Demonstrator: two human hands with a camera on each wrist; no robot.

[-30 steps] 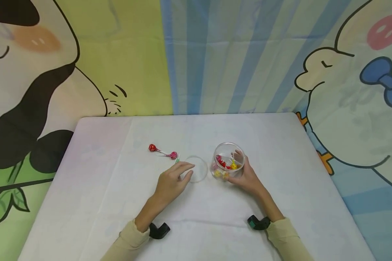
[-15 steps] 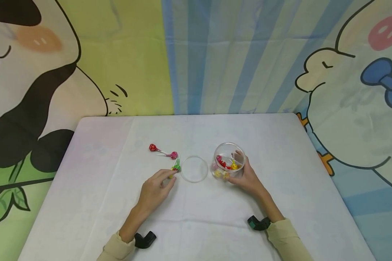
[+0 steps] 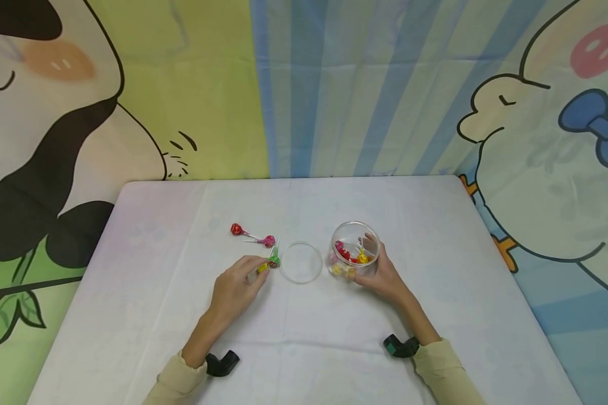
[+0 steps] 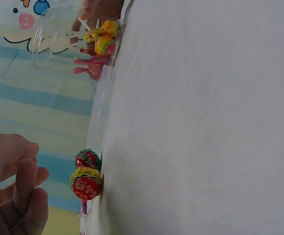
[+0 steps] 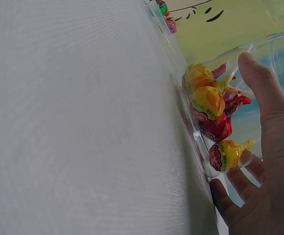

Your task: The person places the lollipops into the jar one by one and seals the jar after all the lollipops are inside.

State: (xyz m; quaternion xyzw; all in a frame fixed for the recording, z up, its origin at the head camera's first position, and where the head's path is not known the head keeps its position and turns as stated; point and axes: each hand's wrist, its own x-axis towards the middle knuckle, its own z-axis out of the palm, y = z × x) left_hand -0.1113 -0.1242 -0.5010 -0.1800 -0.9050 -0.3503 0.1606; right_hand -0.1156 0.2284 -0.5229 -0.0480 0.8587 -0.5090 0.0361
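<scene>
My right hand [image 3: 382,281] grips a clear round jar [image 3: 332,245] that stands on the table, thumb and fingers spread around its side. Inside lie several lollipops in yellow, red and pink wrappers, the yellow ones [image 5: 208,103] plain in the right wrist view. My left hand [image 3: 235,287] hovers low beside a yellow lollipop [image 3: 262,269] and a green one [image 3: 274,260]. Its thumb and forefinger are parted around the yellow one in the head view. In the left wrist view a gap separates the fingers [image 4: 27,186] from the yellow-and-red wrapper [image 4: 86,184].
A clear round lid [image 3: 301,262] lies flat between the loose lollipops and the jar. Farther back are a pink lollipop [image 3: 268,241] and a red one [image 3: 236,229]. A white cloth covers the table [image 3: 410,214], and a printed curtain [image 3: 334,84] hangs behind it.
My left hand has moved left and back from over the lid to the yellow and green lollipops, uncovering them and the lid. The right hand and the jar have stayed put.
</scene>
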